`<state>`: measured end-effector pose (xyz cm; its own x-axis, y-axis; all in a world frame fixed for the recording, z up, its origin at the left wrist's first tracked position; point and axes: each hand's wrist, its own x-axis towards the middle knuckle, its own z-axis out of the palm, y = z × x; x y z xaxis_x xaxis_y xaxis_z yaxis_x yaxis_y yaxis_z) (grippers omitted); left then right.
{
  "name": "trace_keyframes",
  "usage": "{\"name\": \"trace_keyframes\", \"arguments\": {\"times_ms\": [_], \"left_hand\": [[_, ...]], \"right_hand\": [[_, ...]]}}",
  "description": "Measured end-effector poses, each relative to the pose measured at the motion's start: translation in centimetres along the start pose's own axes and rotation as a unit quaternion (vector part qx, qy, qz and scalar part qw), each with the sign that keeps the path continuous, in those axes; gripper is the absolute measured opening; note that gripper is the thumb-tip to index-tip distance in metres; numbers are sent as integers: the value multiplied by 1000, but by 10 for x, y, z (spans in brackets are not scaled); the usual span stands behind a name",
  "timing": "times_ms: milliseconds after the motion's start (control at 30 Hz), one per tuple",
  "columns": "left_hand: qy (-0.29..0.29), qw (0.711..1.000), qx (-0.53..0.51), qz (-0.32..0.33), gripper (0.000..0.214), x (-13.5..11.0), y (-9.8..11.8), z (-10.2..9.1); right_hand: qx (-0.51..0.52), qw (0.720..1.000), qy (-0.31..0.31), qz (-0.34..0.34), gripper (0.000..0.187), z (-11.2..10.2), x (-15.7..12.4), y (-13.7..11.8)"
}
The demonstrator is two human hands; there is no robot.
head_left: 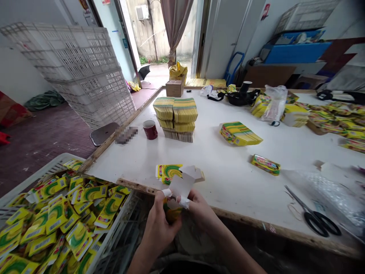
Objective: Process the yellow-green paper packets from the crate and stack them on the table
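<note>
At the left edge of the table, a basket brims with loose yellow packs, while tall white crates lean on the floor behind it. A stool stands close to the table's wooden edge, and a red mug sits on the white top. The left hand is closed around a box, its fingers curled on the yellow lower part; the box is just over the near edge, with its pale flaps up. Beyond it lie a yellow carton and, farther back, banded stacks. The right hand pinches the box from the other side, its wrapped thumb against a flap; how its other fingers sit is hidden. Farther right, a bundle lies on its side, then a small pack alone. Black-handled scissors rest slightly open near the front edge, beside bubble wrap.
</note>
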<state>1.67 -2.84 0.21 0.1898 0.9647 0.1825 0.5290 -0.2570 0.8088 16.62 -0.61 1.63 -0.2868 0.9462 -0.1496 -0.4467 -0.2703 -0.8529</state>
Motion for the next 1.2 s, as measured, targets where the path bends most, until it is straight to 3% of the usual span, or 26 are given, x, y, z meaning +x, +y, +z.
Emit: {"name": "trace_keyframes", "arguments": {"times_ms": [133, 267, 367, 433, 567, 733, 900, 1000, 1133, 1200], "left_hand": [[-32, 999, 34, -26, 55, -4, 11, 0], [-54, 997, 15, -53, 57, -1, 12, -6], [-83, 996, 6, 1, 61, 3, 5, -3], [-71, 996, 38, 27, 60, 5, 0, 1], [6, 996, 84, -21, 65, 4, -6, 1], [-37, 996, 83, -24, 53, 4, -9, -22], [-97, 991, 87, -28, 54, 13, -2, -42], [-96, 991, 91, -28, 51, 18, 4, -43], [-37, 992, 117, -6, 53, 17, 5, -35], [-29, 994, 103, -15, 55, 14, 1, -33]], "right_hand": [[-107, 993, -43, 39, 38, 1, 1, -3], [-239, 965, -81, -72, 39, 6, -9, -4], [-336, 929, -92, -124, 46, 11, -17, -4], [-387, 906, -80, -152, 50, 11, -17, -3], [-426, 875, -6, -229, 54, -5, -9, 5], [-516, 826, -98, -204, 53, -25, -3, 6], [-514, 823, -165, -178, 28, -31, 2, -20], [-497, 830, -175, -182, 24, -30, 3, -26], [-481, 851, -93, -188, 57, -21, -4, -5], [-477, 857, -104, -167, 78, -18, -7, 6]]}}
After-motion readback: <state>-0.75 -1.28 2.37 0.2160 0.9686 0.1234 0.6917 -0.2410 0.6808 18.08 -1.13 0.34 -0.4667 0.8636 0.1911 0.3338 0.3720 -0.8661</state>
